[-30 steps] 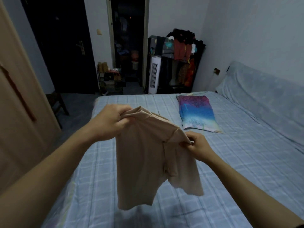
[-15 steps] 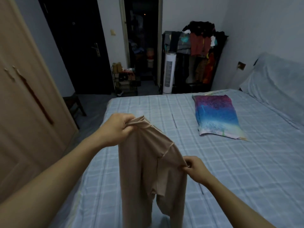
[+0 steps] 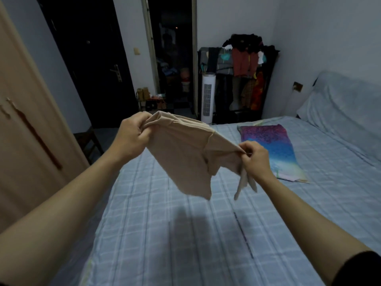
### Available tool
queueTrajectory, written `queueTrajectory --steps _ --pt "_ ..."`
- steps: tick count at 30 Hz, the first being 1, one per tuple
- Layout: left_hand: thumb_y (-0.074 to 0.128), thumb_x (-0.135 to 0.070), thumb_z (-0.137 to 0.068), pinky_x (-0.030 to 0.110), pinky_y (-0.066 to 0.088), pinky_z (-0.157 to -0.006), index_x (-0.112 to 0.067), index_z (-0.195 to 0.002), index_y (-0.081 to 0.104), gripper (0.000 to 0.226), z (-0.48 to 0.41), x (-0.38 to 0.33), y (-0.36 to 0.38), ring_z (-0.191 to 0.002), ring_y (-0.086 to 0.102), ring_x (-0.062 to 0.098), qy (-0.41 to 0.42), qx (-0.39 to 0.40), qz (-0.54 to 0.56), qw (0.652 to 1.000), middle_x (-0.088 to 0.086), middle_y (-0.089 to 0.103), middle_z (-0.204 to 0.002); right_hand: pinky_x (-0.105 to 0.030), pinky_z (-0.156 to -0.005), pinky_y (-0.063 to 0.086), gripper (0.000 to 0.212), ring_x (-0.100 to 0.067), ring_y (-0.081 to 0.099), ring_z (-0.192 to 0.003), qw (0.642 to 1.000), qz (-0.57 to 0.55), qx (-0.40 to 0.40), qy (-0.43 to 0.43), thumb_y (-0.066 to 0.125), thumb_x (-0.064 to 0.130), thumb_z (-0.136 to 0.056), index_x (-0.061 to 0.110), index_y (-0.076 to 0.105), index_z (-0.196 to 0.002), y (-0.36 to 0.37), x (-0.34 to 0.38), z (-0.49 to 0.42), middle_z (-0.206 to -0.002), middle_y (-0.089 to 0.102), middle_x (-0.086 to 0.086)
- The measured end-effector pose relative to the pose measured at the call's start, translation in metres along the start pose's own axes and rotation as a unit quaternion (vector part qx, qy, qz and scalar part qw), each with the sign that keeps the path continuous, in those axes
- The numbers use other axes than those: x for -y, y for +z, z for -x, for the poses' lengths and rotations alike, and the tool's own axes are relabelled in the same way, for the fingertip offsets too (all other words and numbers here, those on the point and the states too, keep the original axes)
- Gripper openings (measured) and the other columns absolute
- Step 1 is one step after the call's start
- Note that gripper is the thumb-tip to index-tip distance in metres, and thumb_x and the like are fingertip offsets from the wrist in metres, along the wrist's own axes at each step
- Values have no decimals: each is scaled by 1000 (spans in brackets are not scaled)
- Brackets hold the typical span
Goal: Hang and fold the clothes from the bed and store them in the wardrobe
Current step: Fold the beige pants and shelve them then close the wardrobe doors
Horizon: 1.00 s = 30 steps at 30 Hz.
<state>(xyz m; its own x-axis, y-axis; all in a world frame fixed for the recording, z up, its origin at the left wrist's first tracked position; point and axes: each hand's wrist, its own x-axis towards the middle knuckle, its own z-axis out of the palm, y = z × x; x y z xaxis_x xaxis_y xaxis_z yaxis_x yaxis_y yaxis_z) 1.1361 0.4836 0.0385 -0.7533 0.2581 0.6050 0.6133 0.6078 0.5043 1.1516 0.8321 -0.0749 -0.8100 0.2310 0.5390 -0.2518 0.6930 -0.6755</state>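
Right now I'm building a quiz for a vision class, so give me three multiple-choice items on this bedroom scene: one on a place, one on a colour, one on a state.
1. Where does the purple-and-blue cloth lie?
A. On the bed
B. On the floor by the door
C. Inside the wardrobe

2. What colour is the shirt?
A. Red
B. Beige
C. Black

3. How is the shirt held?
A. Spread flat on the bed
B. On a hanger
C. In the air, gripped by the left hand and pinched by the right hand

Answers:
1 A: it rests on the checked sheet beyond the right hand.
2 B: the fabric is pale tan all over.
3 C: the fingers of both hands close on its upper edge, and its lower edge hangs clear of the bed.
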Motion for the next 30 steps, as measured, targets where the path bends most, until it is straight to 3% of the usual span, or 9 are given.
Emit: queueTrajectory --steps 4,8,13,17,19,22,27,30 --pt "54 -19 -92 18 41 -69 -16 -94 66 12 44 -6 -3 -77 55 7 30 34 22 999 -2 61 -86 -9 -69 39 27 -11 55 -74 999 36 23 -5 64 -9 -77 16 70 -83 -23 6 37 -82 60 -2" --pt "48 -28 -87 21 38 -67 -8 -86 64 26 119 7 19 -72 51 13 31 73 33 996 2 58 -79 -30 -72 49 37 -20 59 -76 995 74 63 9 65 -15 -68 19 72 -82 -24 -15 106 -81 63 -4" --pt "51 -21 -83 14 37 -67 -17 -82 62 12 274 40 66 -72 51 3 -32 170 64 983 -7 55 -78 -19 -70 44 30 -20 59 -74 983 96 141 62 67 -14 -66 10 74 -81 9 -64 254 -79 64 -4" --pt "54 -35 -88 27 43 -66 -20 -82 63 18 421 64 108 -74 55 8 -113 265 81 954 -7 56 -79 -33 -68 49 22 -31 64 -73 961 126 222 104 69 -8 -67 9 74 -80 40 -114 404 -78 67 -9" --pt "59 -27 -91 27 43 -67 -22 -85 63 9 495 67 123 -75 53 3 -130 315 78 937 -12 54 -82 -39 -66 51 25 -35 65 -69 947 128 267 127 73 -12 -63 8 74 -79 49 -137 479 -77 67 -14" --pt "59 -17 -90 33 46 -69 -27 -89 60 11 590 66 136 -79 51 5 -141 375 58 914 -15 53 -88 -41 -61 52 17 -35 64 -66 934 122 321 99 66 1 -65 9 72 -79 53 -154 567 -76 65 -12" --pt "63 -17 -83 35 45 -62 -34 -93 58 20 678 55 147 -77 54 12 -129 431 -46 892 -14 53 -93 -39 -63 51 12 -29 63 -72 901 125 398 116 69 8 -70 16 73 -78 52 -165 630 -79 65 -5" --pt "77 -18 -75 32 46 -61 -40 -98 53 40 695 50 150 -76 56 12 -147 492 -86 854 -16 55 -94 -35 -77 45 18 -27 60 -89 856 135 484 122 77 19 -72 18 71 -89 48 -160 634 -92 64 -6"
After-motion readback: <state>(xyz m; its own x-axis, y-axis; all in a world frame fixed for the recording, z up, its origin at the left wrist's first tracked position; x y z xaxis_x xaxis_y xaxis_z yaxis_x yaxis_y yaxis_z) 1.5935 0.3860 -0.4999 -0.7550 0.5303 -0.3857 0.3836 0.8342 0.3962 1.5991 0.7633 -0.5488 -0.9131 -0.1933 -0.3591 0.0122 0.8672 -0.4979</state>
